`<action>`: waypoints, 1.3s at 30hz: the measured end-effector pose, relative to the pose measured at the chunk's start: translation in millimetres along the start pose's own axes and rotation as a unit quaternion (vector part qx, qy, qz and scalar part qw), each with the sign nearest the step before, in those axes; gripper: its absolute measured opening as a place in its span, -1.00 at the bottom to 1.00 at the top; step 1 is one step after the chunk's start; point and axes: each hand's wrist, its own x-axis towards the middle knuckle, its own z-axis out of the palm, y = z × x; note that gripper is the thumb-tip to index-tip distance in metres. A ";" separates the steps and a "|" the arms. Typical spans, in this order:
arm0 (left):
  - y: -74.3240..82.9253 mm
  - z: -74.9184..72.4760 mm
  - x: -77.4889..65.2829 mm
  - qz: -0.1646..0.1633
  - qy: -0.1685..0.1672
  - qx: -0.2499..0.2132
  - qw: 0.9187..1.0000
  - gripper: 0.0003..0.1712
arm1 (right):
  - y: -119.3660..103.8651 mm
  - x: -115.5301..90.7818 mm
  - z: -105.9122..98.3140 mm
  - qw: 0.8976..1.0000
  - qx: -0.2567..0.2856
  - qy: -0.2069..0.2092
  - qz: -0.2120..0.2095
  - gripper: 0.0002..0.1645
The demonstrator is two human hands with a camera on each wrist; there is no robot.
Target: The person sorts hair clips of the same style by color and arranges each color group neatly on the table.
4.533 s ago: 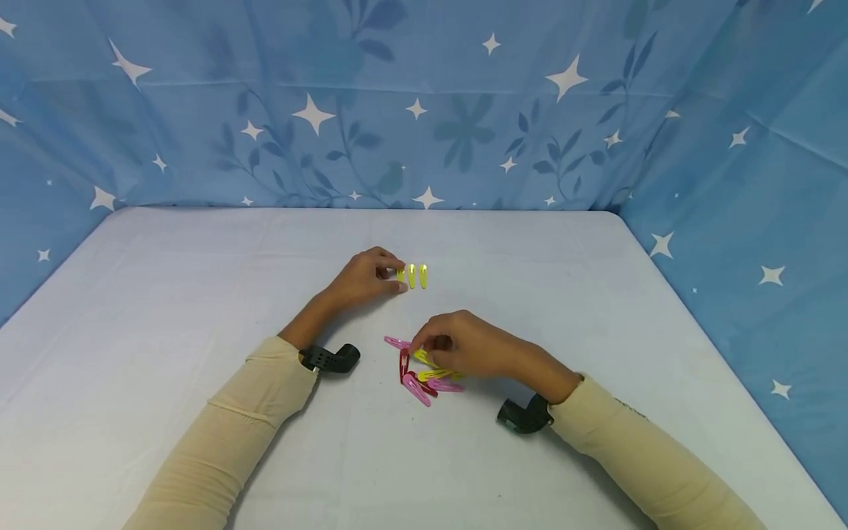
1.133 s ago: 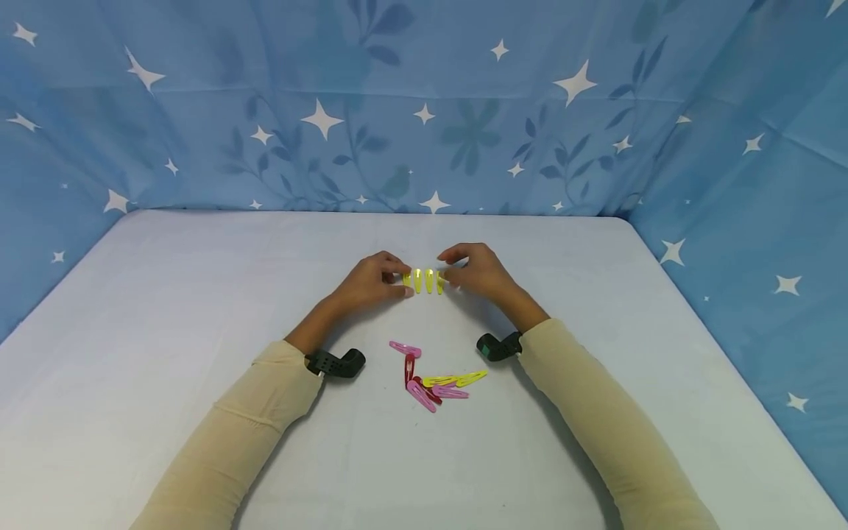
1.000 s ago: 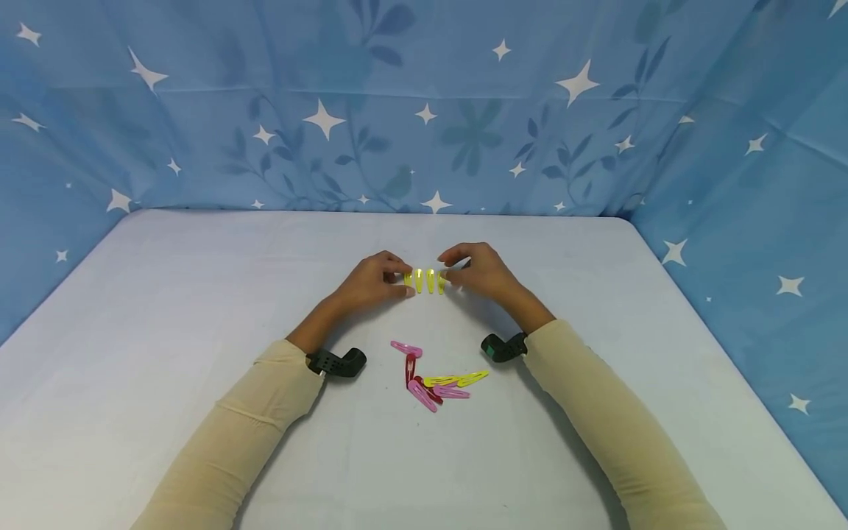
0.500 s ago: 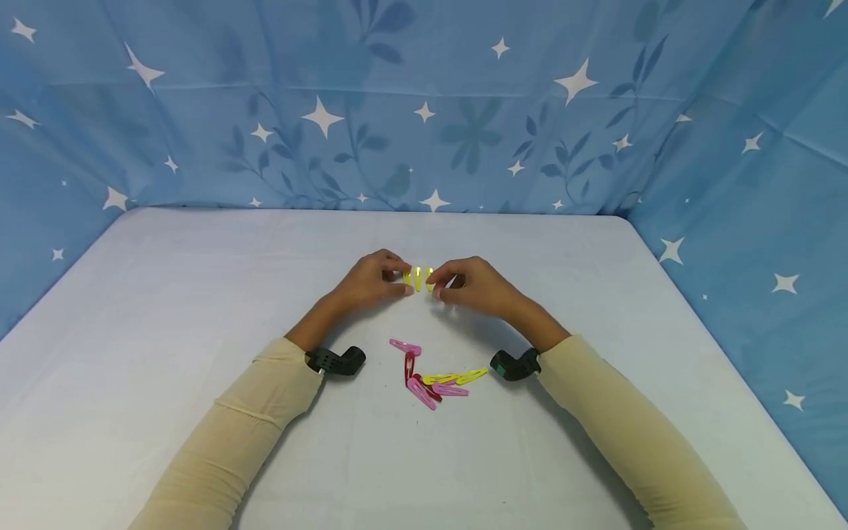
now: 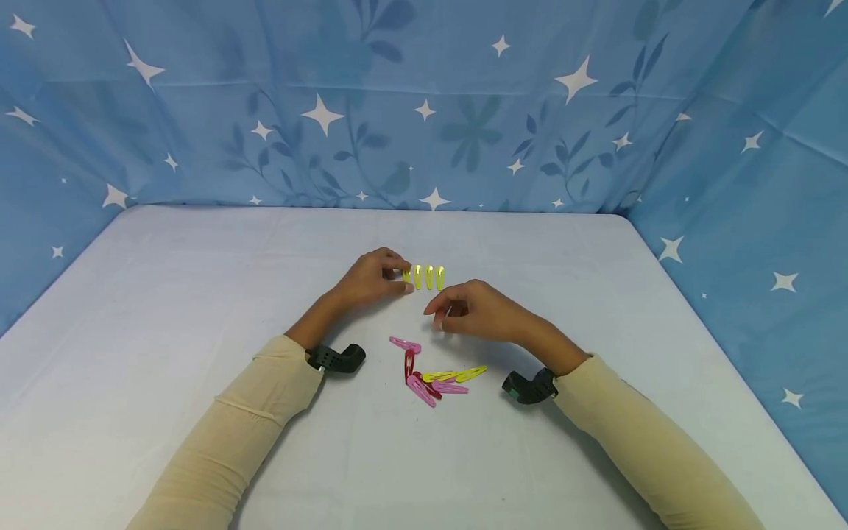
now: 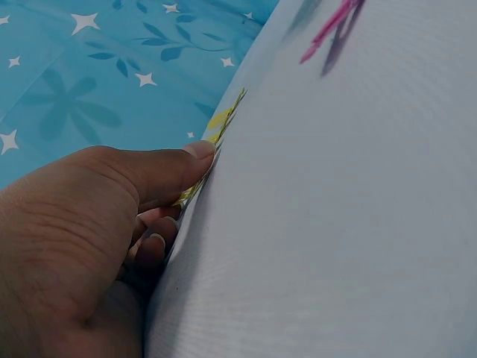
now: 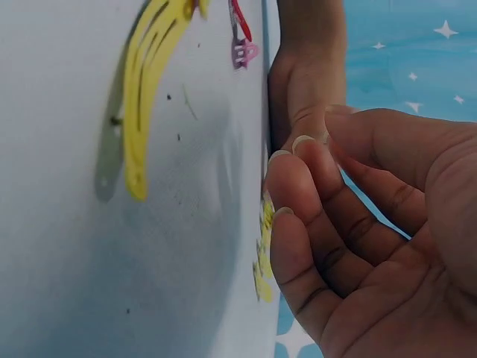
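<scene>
Several yellow snap hair clips lie side by side in a row on the white table. My left hand is at the row's left end, its thumb and forefinger around the leftmost yellow hair clip, which they partly hide. In the left wrist view the thumb touches the yellow clips' edge. My right hand hovers between the row and a loose pile, fingers loosely bent, holding nothing. In the pile are yellow clips, pink clips and red clips, some overlapping.
A white cloth covers the table. A blue curtain with stars and leaves hangs behind it and along the sides. Black wrist cameras sit on both forearms.
A yellow clip has left the pile and now ends the row on the right. My right hand has let it go and drawn back toward the pile. The left hand has stayed in place.
</scene>
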 end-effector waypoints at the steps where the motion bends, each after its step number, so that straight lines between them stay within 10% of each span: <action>1: -0.1 0.1 -0.1 0.000 0.001 0.000 1.000 -0.49 | -0.5 -1.2 0.2 1.000 0.002 -0.002 0.000 -0.73; 39: 1.3 -0.3 -1.1 -0.004 -0.005 -0.008 1.000 -0.47 | -10.4 -23.6 26.2 0.997 0.015 -0.079 0.001 -0.77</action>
